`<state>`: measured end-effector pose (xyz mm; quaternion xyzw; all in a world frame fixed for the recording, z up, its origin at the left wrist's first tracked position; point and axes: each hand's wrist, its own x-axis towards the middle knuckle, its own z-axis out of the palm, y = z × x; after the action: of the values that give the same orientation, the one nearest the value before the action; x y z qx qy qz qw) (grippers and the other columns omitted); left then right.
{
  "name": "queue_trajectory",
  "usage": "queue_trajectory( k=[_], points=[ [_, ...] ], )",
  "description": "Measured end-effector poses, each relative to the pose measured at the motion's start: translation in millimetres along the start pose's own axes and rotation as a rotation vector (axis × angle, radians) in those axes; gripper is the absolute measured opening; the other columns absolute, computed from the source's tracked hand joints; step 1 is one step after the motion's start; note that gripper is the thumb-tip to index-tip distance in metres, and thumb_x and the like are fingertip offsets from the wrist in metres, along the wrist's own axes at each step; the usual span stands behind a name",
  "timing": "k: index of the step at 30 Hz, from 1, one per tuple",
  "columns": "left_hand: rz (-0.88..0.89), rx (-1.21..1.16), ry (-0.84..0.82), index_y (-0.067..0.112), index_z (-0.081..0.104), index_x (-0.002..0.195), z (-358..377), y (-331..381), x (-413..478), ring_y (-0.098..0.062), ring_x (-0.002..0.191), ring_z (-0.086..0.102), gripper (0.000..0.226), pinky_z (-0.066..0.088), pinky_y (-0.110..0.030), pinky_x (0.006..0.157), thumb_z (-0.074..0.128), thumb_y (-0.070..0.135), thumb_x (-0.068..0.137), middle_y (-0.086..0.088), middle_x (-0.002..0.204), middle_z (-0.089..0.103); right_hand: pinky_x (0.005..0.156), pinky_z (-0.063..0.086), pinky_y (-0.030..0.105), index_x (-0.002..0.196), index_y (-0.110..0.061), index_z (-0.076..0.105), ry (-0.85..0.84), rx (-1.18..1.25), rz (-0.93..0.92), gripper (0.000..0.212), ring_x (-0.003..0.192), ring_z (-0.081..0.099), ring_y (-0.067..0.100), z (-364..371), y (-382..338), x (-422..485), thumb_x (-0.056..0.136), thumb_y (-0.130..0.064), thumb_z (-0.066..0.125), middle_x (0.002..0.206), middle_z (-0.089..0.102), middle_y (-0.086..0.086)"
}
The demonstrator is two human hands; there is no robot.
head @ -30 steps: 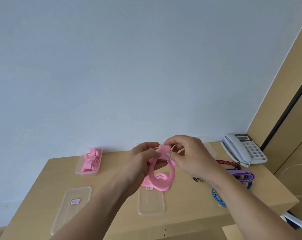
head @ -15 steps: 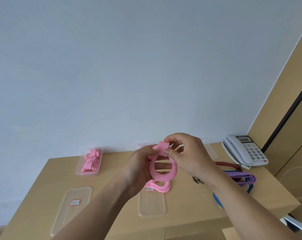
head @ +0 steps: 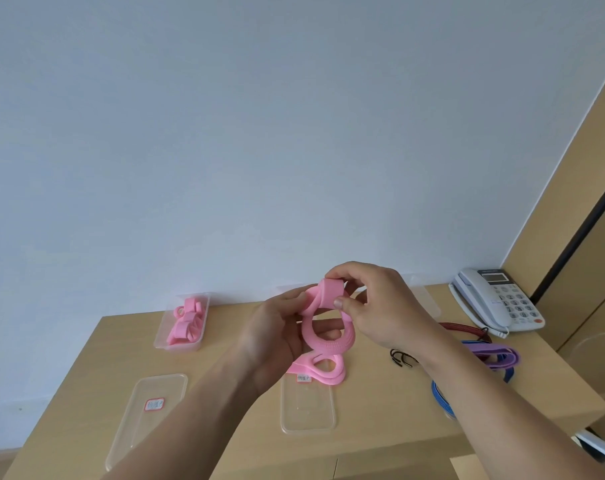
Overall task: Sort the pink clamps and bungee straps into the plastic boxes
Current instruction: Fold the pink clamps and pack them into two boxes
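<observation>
A: Which way does the pink strap [head: 329, 336] run?
B: Its loop hangs downward from both hands, above the tabletop [head: 225, 368]. The right hand [head: 380, 306] pinches its block end; the left hand [head: 277, 330] grips the loop's side.
A: Room below?
B: A clear lid [head: 308, 407] lies beneath; the far box behind the hands is hidden.

Both bare forearms reach forward and meet above the bench [head: 225, 341]. The left hand [head: 277, 334] cups a pink strap [head: 329, 327] from the left, while the right hand [head: 374, 303] pinches its top end between thumb and forefinger.
</observation>
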<state>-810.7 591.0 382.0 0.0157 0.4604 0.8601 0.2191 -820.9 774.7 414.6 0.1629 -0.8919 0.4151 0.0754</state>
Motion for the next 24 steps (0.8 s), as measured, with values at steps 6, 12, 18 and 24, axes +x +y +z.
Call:
queue_trajectory(
  k=[6, 12, 18, 24],
  points=[
    [-0.017, -0.052, -0.035, -0.006, 0.061, 0.135, -2.7, 6.0, -0.2, -0.051, 0.117, 0.066, 0.041, 0.056, -0.052, 0.102, 0.056, 0.007, 0.097, -0.026, 0.137, 0.065, 0.076, 0.047, 0.009, 0.106, -0.027, 0.072, 0.021, 0.058, -0.02, 0.03, 0.095, 0.063, -0.001, -6.4, -4.9, 2.4, 0.087, -0.004, 0.068, 0.094, 0.07, -0.022],
    [-0.017, -0.012, 0.0, -0.008, 0.058, 0.135, 0.6, 5.0, -0.2, -0.047, 0.112, 0.07, 0.037, 0.054, -0.052, 0.103, 0.052, 0.005, 0.101, -0.024, 0.133, 0.068, 0.076, 0.045, 0.008, 0.109, -0.024, 0.073, 0.014, 0.053, 0.006, 0.029, 0.093, 0.063, -0.002, -7.7, -3.4, 2.8, 0.087, -0.007, 0.07, 0.098, 0.071, -0.019],
    [-0.005, 0.071, 0.083, 0.005, 0.068, 0.131, -2.0, 0.1, -1.1, -0.043, 0.119, 0.068, 0.032, 0.047, -0.063, 0.11, 0.054, 0.018, 0.106, -0.017, 0.134, 0.07, 0.072, 0.047, 0.006, 0.103, -0.028, 0.072, 0.076, 0.044, -0.003, 0.031, 0.091, 0.062, -0.006, -1.8, -4.3, 1.6, 0.084, -0.003, 0.072, 0.094, 0.069, -0.022],
    [0.013, -0.013, 0.077, 0.001, 0.063, 0.133, -0.6, 1.2, -0.3, -0.044, 0.124, 0.065, 0.034, 0.049, -0.061, 0.108, 0.05, 0.019, 0.108, -0.023, 0.136, 0.067, 0.076, 0.057, 0.029, 0.106, -0.017, 0.073, 0.182, 0.019, -0.111, 0.034, 0.085, 0.067, 0.008, 9.4, -5.8, -6.7, 0.078, 0.001, 0.077, 0.095, 0.069, -0.015]
  ],
)
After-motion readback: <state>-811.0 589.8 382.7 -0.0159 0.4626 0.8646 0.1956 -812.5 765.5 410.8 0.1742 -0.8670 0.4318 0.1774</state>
